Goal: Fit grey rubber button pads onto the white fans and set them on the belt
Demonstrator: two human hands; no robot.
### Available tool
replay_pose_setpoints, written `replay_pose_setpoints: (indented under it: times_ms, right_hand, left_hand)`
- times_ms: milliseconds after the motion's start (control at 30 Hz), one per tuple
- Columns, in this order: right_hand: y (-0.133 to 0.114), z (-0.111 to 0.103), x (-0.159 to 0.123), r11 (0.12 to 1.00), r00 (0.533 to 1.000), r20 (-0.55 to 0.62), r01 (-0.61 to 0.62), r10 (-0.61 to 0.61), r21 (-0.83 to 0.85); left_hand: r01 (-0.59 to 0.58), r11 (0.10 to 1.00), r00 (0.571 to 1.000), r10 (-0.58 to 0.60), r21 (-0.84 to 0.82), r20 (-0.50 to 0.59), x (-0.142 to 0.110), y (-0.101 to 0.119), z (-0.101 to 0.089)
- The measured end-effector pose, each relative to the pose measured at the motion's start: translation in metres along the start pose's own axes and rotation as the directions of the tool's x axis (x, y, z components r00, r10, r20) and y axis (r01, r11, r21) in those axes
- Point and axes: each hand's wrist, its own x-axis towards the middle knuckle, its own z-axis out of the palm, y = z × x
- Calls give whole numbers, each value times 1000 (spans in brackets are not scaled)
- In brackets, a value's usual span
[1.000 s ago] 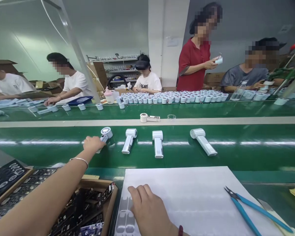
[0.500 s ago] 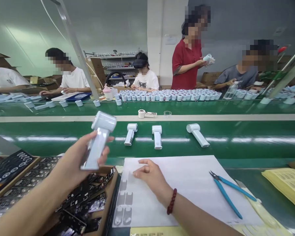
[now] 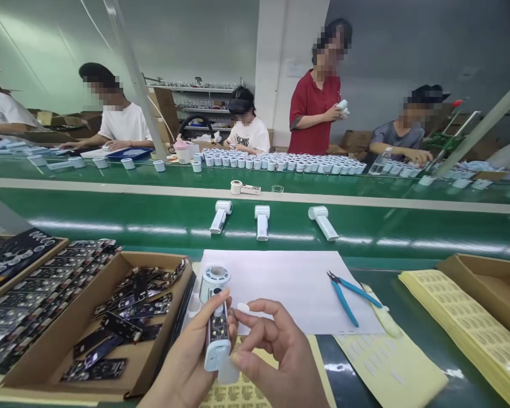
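My left hand [image 3: 189,351] is wrapped around a light-blue handheld fan [image 3: 216,276], its round head pointing away from me. The handle lies open on its upper side, with a black circuit board [image 3: 218,326] showing inside. My right hand [image 3: 280,354] is beside the handle's near end, its thumb and fingers bent around a thin translucent film piece [image 3: 228,373]. A small white patch shows at the right fingertips; I cannot tell whether it belongs to the same piece. Beneath both hands lies a yellow sheet of cut-outs [image 3: 238,394].
Blue-handled nippers [image 3: 344,297] rest on white paper [image 3: 284,277]. A cardboard box [image 3: 153,334] of circuit boards stands left, yellow sheets [image 3: 454,317] right. Several fans [image 3: 262,221] lie on the green belt [image 3: 174,215]. Co-workers sit and stand beyond rows of fan heads [image 3: 276,162].
My left hand has brought the fan down and nearer, turning its open side with the circuit board up. My right hand has moved from the white paper to the fan's handle. The view has shifted.
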Motion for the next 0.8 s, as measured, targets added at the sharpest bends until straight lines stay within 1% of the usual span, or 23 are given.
replay_pose_setpoints:
  times_ms: [100, 200, 433, 667, 800]
  right_hand:
    - [0, 4, -6, 997, 999, -35, 22, -25, -74]
    - [-3, 6, -9, 993, 998, -58, 24, -31, -111]
    - [-4, 9, -12, 991, 998, -51, 23, -30, -134]
    - [-4, 13, -9, 990, 997, -69, 14, -24, -140]
    - [-5, 17, -10, 983, 997, -79, 6, -21, -181]
  left_hand:
    - [45, 998, 999, -45, -54, -15, -4, -7, 4]
    - [55, 996, 998, -55, -63, -2, -3, -12, 2]
    - [25, 998, 1000, -26, -54, -14, -5, -15, -3]
    - [-3, 996, 1000, 2, -92, -14, -8, -15, -2]
    - [-8, 993, 1000, 7, -114, -6, -6, -15, -4]
